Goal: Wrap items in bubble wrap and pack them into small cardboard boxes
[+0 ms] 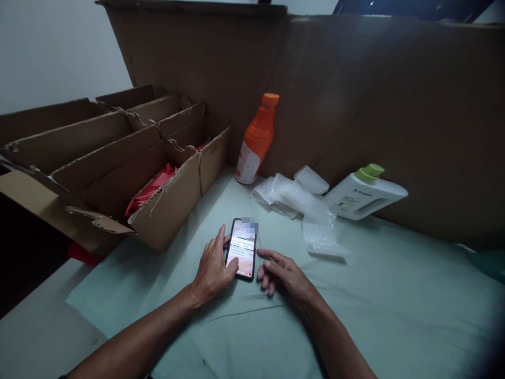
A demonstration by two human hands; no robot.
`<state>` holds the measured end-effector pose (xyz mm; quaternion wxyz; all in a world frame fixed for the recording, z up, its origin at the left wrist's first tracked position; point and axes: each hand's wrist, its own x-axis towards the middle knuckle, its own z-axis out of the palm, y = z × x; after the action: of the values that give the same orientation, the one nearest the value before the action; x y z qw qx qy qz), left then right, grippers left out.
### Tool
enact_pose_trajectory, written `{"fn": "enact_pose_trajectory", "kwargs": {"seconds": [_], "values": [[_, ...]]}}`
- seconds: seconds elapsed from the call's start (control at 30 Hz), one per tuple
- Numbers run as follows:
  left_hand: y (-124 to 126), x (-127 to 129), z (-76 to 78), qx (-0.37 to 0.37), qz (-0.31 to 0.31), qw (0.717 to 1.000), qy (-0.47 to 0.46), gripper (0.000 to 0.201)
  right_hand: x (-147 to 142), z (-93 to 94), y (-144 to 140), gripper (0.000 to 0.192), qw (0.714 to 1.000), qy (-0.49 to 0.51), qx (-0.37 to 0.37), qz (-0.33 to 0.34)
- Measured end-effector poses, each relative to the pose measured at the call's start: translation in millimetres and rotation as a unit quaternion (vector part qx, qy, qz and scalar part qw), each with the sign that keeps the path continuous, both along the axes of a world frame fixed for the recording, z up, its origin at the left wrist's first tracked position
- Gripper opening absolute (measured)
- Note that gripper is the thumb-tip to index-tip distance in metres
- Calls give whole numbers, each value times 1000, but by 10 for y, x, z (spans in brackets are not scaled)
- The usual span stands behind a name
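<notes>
My left hand (213, 266) rests open along the phone (242, 248) lying flat on the cloth (394, 295), thumb on its screen, right hand (282, 273) loose just beside it, gripping nothing; best to keep the phone pinned and tap lightly.

- The top of the phone (242, 247) screen is blurred out, and its text is too small to read
- The left hand (213, 267) covers the phone's lower left edge
- Red bags (152, 188) lie mostly hidden inside the cardboard box (169, 205)
- The label on the white bottle (363, 196) is too small to read
</notes>
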<state>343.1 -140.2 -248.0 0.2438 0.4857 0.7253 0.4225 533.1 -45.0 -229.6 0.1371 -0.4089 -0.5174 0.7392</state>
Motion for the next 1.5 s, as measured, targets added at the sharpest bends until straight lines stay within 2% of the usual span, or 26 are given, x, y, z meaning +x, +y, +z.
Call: {"fn": "enact_pose_trajectory", "kwargs": {"seconds": [0.17, 0.23, 0.27, 0.3, 0.33, 0.4, 0.43, 0.47, 0.53, 0.63, 0.77, 0.93, 1.07, 1.2, 1.5], "values": [[4, 9, 9, 0, -5, 1000, 0, 90, -10, 65, 22, 73, 998, -26, 11, 52], [5, 8, 13, 1, -6, 1000, -5, 90, -10, 104, -7, 71, 991, -69, 64, 95], [6, 5, 15, 1, -3, 1000, -8, 90, -10, 117, -34, 66, 980, -103, 123, 116], [7, 1, 17, 1, -1, 1000, -12, 91, -10, 123, -69, 62, 960, -141, 203, 130], [7, -3, 19, 1, 1, 1000, -17, 91, -11, 121, -108, 58, 928, -179, 297, 136], [7, -12, 25, -1, 7, 999, -32, 92, -20, 90, -188, 59, 842, -232, 471, 125], [8, -16, 27, -3, 10, 999, -41, 92, -28, 65, -223, 63, 802, -242, 533, 119], [9, -18, 28, -5, 13, 999, -51, 92, -39, 38, -252, 67, 770, -244, 578, 116], [14, -21, 26, -7, 19, 997, -74, 92, -68, -11, -290, 69, 728, -242, 630, 120], [31, -32, 19, 8, 30, 990, -135, 92, -127, -41, -308, 63, 696, -257, 660, 120], [57, -85, 23, 38, 77, 968, -234, 84, -291, 20, -283, 58, 677, -291, 663, 134], [84, -171, 11, 97, 147, 950, -259, 75, -731, 151, -97, 57, 658, -351, 644, 169], [123, -219, -18, 98, 160, 945, -270, 75, -1156, 182, 136, 50, 644, -393, 635, 164], [146, -238, -30, 105, 163, 943, -272, 75, -1452, 156, 334, 54, 643, -403, 637, 135], [145, -213, -18, 82, 152, 946, -275, 80, -1679, 129, 619, 53, 651, -393, 642, 100]]}}
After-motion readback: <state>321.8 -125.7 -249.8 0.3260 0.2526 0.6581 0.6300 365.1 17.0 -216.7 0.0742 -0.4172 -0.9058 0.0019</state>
